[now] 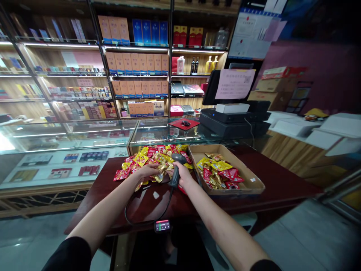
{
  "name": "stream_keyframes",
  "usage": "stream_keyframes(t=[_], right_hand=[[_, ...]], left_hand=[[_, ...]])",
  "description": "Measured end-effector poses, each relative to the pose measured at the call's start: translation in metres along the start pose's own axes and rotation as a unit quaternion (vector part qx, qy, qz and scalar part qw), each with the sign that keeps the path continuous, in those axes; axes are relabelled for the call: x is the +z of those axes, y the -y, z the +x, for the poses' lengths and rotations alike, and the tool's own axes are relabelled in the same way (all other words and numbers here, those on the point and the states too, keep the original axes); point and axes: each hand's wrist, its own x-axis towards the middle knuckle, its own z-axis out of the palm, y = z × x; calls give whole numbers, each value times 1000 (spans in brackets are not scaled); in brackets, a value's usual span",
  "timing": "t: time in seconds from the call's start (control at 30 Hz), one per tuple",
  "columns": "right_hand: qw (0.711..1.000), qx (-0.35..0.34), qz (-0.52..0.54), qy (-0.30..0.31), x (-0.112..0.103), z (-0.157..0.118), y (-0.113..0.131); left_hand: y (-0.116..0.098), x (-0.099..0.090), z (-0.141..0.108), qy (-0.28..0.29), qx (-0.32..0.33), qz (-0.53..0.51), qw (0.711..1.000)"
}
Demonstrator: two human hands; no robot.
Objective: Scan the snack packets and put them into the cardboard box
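Observation:
On the dark red table lies a heap of small red, yellow and gold snack packets. My left hand is at the front of the heap, its fingers closed on a gold packet; the fingertips are partly hidden. My right hand is wrapped round the handle of a dark corded handheld scanner, head up against the heap. Its cord loops down towards the table's front edge. Right of the scanner stands a shallow cardboard box with more such packets inside.
A lit phone is at the table's front edge. Behind stand a glass display counter, a red mat with a mouse, and a monitor on a black till. Shelves with boxes line the wall.

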Motion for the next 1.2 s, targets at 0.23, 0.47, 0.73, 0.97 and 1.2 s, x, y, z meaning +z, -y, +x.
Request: stream_keyframes(t=[0.23,0.47,0.73,0.97,1.2], right_hand=[[994,-63,-89,-10,7,-12,5],[974,-23,-214,66,6,-53,-34],[957,-44,-282,50,7,-57,-50],[960,-42,-272,56,9,-56,-46],[960,-42,-270,60,7,-52,-47]], left_hand=[[-7,-6,9,-53,5,-61,997],[-23,-12,11,-94,-1,-120,988],[-26,-8,8,-86,8,-142,986],[-28,-6,6,-87,1,-137,987],[-25,-10,10,-77,24,-113,990]])
